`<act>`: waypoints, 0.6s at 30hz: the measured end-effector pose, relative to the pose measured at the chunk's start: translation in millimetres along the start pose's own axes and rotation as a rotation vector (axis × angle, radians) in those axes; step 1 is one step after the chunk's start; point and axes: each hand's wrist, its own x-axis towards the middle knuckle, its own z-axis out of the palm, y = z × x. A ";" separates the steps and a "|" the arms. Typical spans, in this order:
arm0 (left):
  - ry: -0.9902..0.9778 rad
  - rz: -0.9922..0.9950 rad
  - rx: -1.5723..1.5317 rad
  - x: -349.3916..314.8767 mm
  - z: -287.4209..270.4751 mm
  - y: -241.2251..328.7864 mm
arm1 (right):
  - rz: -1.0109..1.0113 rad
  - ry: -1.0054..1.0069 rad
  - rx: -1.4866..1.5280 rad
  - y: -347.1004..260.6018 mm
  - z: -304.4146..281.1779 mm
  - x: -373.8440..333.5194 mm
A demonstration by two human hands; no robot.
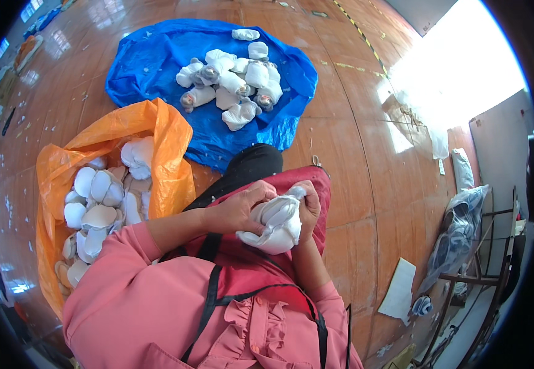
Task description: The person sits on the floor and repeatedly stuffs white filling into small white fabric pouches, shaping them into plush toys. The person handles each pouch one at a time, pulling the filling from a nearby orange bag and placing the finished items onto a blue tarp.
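White padded piece (279,229) gripped between left hand (240,210) and right hand (310,209), above the lap

Working from the far left of my view, I have an open orange bag (173,138) on the floor (347,258), its rim folded out around a heap of white and beige padded pieces (99,184). Farther out and more central, a blue sheet (134,71) lies spread and crumpled, with a loose cluster of stuffed white pieces (233,83) on it, several showing grey parts.

Nearer me, over the red apron (300,184), both hands are closed on the same piece. The left hand has its left side, thumb low against the cloth and fingers curled over the top. The right hand pinches its upper right corner, fingers wrapped around the far side. So the piece sits directly between them, touching both, its lower part bulging out below the grip. It is white, soft and rounded, slipper-like in outline, with folds along its upper face and a grey tuft at the top by the right thumb. I can't make out for certain whether it is turned inside out.

On the right, I see a flat white sheet (397,288) on the floor, then a clear plastic bag (460,218) with dark contents beside a metal frame (497,281).
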 end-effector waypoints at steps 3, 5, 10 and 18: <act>0.059 -0.009 -0.185 0.6 13.7 -8.4 | 0.049 0.044 0.034 4.3 -6.2 -4.1; 0.055 -0.103 -0.260 0.5 17.4 -4.5 | 0.077 0.054 0.054 5.4 -9.0 -4.7; 0.135 -0.173 -0.314 4.2 27.5 -2.6 | 0.104 0.066 0.056 19.7 -14.3 -8.9; 0.202 -0.201 -0.362 5.4 31.2 -7.8 | 0.155 0.077 0.196 21.0 -12.0 -8.8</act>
